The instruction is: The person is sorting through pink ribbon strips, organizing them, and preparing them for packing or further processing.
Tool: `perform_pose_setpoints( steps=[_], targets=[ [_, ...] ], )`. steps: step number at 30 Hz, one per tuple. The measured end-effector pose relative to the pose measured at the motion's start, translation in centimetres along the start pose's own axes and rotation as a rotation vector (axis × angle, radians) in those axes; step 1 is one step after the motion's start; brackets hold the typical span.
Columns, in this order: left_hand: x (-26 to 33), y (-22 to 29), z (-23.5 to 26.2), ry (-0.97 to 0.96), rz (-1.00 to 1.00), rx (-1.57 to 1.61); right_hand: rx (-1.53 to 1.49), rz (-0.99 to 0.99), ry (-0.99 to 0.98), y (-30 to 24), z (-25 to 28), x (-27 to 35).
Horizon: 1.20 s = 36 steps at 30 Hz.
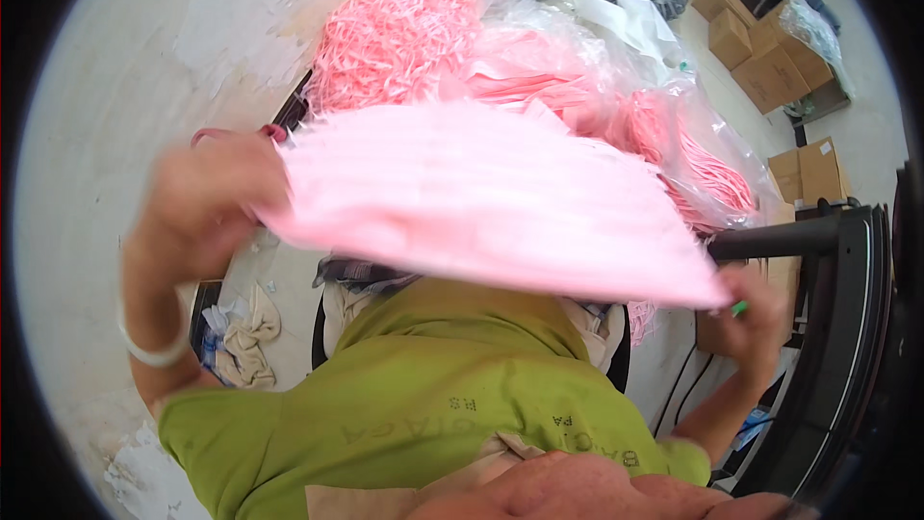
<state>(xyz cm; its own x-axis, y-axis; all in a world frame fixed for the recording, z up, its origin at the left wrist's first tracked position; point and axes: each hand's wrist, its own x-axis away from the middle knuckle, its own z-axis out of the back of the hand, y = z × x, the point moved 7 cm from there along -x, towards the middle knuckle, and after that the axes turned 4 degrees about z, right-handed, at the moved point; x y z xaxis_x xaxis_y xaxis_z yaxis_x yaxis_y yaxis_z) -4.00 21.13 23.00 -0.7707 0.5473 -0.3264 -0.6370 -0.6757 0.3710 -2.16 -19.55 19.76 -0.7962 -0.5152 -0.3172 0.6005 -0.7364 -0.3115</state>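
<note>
A wide pale pink cloth (481,202) is stretched in front of me, its surface marked by faint parallel lines and its edges smeared by motion. My left hand (217,193), blurred, closes on the cloth's left corner. At the lower right corner, my right hand (756,318) is closed on the cloth too. A small green piece (739,308) shows at the right hand's fingers; its kind is hidden. Just beyond my left hand is a dark red loop (214,133), too blurred to name.
Behind the cloth lie a heap of shredded pink strips (395,48), folded pink cloth (529,67) and a clear bag of pink strands (693,159). A black machine frame (857,327) stands at right. Cardboard boxes (770,67) stack farther back. Crumpled rags (252,337) lie at lower left.
</note>
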Motion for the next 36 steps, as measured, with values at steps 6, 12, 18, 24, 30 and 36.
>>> perform_pose_setpoints(
  steps=[6, 12, 18, 24, 30, 36],
  targets=[
    [9.8, -2.8, -13.8, -0.244, 0.317, 0.120, -0.162, -0.126, -0.647, 2.5, -16.1, 7.2],
    [10.7, -2.6, -13.3, -0.430, 0.465, 0.315, -0.292, -0.328, -0.827, 4.1, -14.8, 8.0],
    [4.4, -6.6, -9.1, -0.154, 0.393, 0.132, -0.311, -0.504, -0.234, 7.5, -9.5, 5.2],
    [-10.3, -15.7, -15.0, -0.212, 0.358, 0.443, -0.883, -0.141, 0.285, 2.5, -7.4, -8.1],
    [-13.6, -19.9, -26.2, -0.826, 0.600, 0.191, -1.002, -0.144, -0.103, -1.4, -13.9, -18.2],
    [-12.2, -20.2, -25.7, -0.919, 0.615, 0.321, -1.222, -0.183, -0.177, -1.2, -17.9, -25.0]
  ],
)
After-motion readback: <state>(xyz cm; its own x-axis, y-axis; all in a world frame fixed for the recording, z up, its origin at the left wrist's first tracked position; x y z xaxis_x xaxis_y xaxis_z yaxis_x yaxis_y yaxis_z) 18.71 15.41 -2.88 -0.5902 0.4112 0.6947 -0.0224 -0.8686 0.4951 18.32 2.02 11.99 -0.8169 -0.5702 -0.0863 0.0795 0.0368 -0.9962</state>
